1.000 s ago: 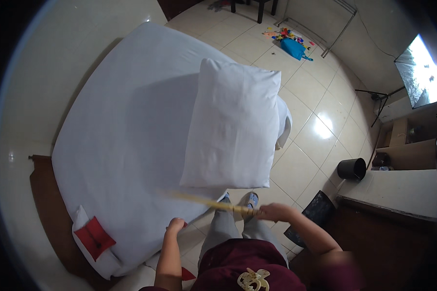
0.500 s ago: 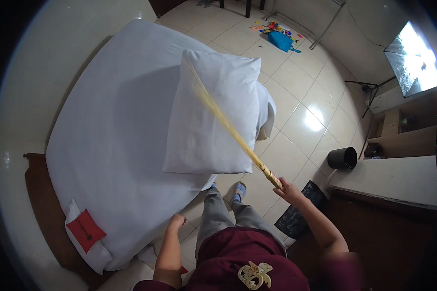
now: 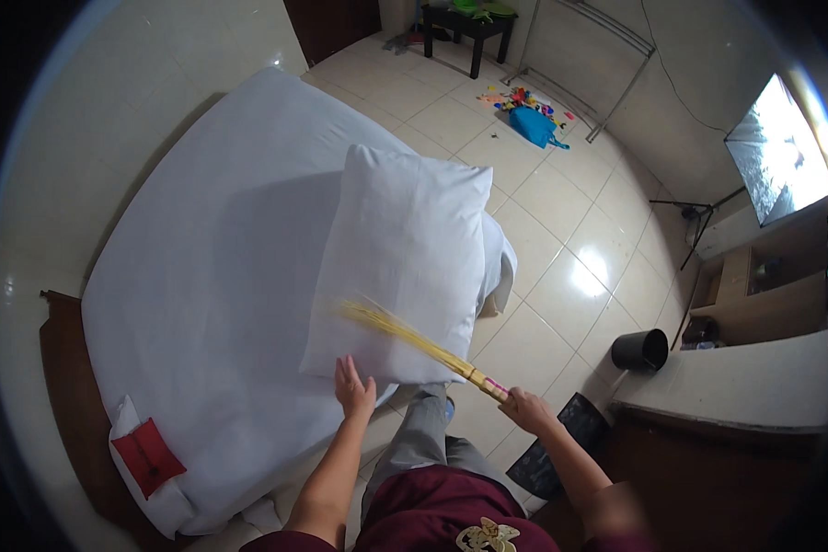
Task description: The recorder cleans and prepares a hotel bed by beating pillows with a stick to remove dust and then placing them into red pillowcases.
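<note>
My right hand (image 3: 527,410) is closed round the bound handle of a yellow stick broom (image 3: 432,352). Its thin bristles spread over the lower part of a big white pillow (image 3: 409,248). That pillow lies at the right side of a bed covered with a white sheet (image 3: 212,248). At the pillow's near edge is my left hand (image 3: 355,390), fingers spread and nothing in it; whether it touches the cloth I cannot tell.
A red cushion (image 3: 149,457) leans by the wooden headboard (image 3: 74,396). On the tiled floor are a black bin (image 3: 640,350), a dark mat (image 3: 561,445) and a blue bag (image 3: 535,127) beside scattered colourful pieces. A lit softbox (image 3: 777,152) stands at the right.
The broom's bristles have come down from the pillow's far part to its near part. My left hand has risen to the pillow's near edge and spread its fingers. The view has tilted up.
</note>
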Available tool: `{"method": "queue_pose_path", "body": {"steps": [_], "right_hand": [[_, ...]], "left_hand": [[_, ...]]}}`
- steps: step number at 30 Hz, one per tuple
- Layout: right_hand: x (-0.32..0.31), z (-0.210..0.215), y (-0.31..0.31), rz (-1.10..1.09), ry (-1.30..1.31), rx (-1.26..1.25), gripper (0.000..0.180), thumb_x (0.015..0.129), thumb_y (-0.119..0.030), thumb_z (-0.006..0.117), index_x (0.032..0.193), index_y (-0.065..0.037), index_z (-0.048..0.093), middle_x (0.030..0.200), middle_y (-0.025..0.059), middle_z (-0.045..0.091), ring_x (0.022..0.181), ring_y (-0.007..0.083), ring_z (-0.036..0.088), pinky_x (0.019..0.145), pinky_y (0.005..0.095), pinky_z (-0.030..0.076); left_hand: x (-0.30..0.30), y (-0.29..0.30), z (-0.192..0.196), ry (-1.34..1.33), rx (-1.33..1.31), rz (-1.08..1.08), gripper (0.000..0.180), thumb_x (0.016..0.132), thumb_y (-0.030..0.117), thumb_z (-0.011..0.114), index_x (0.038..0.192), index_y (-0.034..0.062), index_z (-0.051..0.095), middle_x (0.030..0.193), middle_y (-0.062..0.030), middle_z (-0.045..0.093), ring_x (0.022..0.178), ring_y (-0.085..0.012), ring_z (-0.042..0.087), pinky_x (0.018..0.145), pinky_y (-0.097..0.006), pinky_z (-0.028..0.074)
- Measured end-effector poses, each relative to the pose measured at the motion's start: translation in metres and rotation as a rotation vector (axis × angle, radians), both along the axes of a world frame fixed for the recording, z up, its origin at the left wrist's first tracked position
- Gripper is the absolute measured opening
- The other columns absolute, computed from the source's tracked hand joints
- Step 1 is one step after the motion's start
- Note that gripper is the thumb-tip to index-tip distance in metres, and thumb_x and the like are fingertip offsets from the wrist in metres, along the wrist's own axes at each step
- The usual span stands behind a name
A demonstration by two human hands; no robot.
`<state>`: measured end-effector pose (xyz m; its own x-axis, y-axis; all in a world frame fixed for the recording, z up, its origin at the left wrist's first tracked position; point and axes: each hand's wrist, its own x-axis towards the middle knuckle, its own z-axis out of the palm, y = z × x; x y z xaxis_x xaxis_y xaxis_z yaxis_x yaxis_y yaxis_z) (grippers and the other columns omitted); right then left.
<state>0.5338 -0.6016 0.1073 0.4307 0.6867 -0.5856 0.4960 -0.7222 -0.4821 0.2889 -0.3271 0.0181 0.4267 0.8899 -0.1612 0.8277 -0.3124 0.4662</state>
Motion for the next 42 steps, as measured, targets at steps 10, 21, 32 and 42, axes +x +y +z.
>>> {"method": "queue_pose_path", "body": {"steps": [10,21,32,42], "right_hand": [[0.088,0.077,0.191,-0.186,-0.252,0.305,0.040,0.079,-0.038,0.060,0.095,-0.004,0.046,0.081,0.0182,0.060,0.074,0.0370,0.059,0.063,0.0451,0.045],[0.390,0.037,0.274,-0.113,-0.872,-0.218,0.040,0.085,-0.042,0.049,0.104,-0.007,0.047,0.081,0.0177,0.062,0.074,0.0354,0.062,0.062,0.0453,0.050],[0.350,-0.033,0.220,-0.597,-0.438,-0.172,0.041,0.085,-0.040,0.050,0.090,0.000,0.047,0.068,0.0205,0.059,0.056,0.0369,0.058,0.049,0.0441,0.047],[0.307,-0.050,0.148,-0.332,-0.332,-0.158,0.039,0.086,-0.040,0.050,0.097,-0.003,0.045,0.074,0.0212,0.059,0.071,0.0408,0.058,0.060,0.0457,0.047]], "left_hand": [[0.081,0.052,0.002,0.197,-0.188,0.161,0.076,0.077,0.053,0.054,0.139,0.0268,0.019,0.147,-0.0127,0.000,0.134,-0.0352,0.004,0.091,-0.072,0.013],[0.091,0.055,-0.007,0.167,-0.319,0.246,0.081,0.075,0.063,0.049,0.140,0.0291,0.016,0.147,-0.0140,-0.003,0.134,-0.0377,-0.001,0.091,-0.072,0.008],[0.037,0.049,-0.083,-0.400,0.053,0.952,0.107,0.070,0.066,0.056,0.140,0.0038,0.004,0.140,-0.0286,0.010,0.130,-0.0412,0.015,0.103,-0.050,0.020],[0.058,0.038,-0.003,-1.249,-0.860,1.248,0.076,0.079,0.055,0.056,0.131,0.0036,0.033,0.132,-0.0114,0.038,0.120,-0.0280,0.038,0.097,-0.042,0.035]]}}
